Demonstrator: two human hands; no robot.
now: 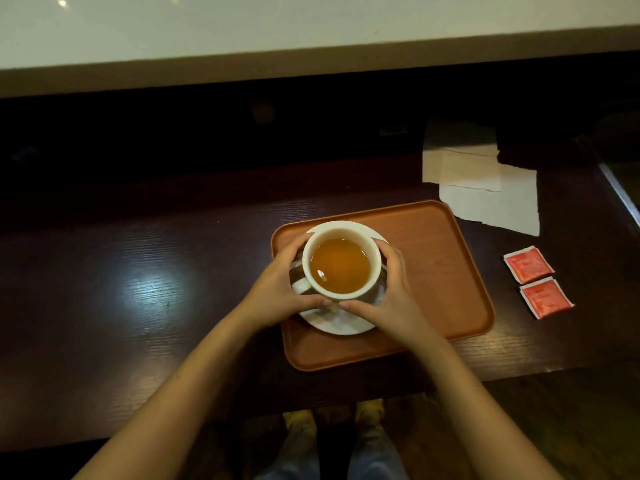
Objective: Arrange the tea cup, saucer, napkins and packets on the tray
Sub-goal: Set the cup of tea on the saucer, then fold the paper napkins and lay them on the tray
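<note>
A white tea cup (341, 237) full of amber tea stands over a white saucer (341, 323) on the left half of an orange-brown tray (446, 271). My left hand (280, 289) wraps the cup's left side, by its handle. My right hand (398, 292) wraps the right side, and the two thumbs nearly meet at the front. Whether the cup rests on the saucer or hangs just above it I cannot tell. Two white napkins (485, 188) lie overlapped on the table beyond the tray's far right corner. Two red packets (536, 282) lie side by side to the right of the tray.
The tray sits on a dark wooden table (138, 289), close to its near edge. A pale raised counter (311, 39) runs across the back, with deep shadow under it. A dark object (540, 147) overlaps the napkins' far corner. My legs show below the table edge.
</note>
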